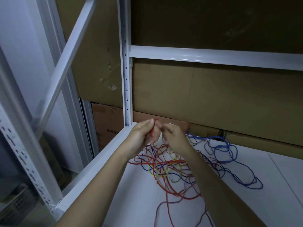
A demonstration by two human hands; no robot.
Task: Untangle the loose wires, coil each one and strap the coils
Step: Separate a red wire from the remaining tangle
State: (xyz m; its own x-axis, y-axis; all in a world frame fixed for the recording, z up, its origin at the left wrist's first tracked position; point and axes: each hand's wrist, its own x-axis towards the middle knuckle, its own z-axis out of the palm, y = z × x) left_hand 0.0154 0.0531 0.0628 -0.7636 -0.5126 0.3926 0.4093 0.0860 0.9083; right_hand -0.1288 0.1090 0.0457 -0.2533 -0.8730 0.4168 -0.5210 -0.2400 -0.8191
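Note:
A tangle of red wire [165, 163], yellow wire [154, 172] and blue wire [229, 153] lies spread on the white shelf [270, 194]. Both hands are raised above the tangle near the shelf's back left corner. My left hand [142, 135] pinches a stretch of the red wire that hangs down into the pile. My right hand [172, 133] is close beside it with curled fingers on the same red strand. The wire end between the fingers is blurred.
A white perforated upright [127, 79] stands just behind the hands, with a white crossbar [213, 56] above. Brown cardboard [213, 99] backs the shelf. A diagonal brace [65, 68] and another slotted upright [24, 158] are on the left. The shelf's left rim [98, 171] runs under my left forearm.

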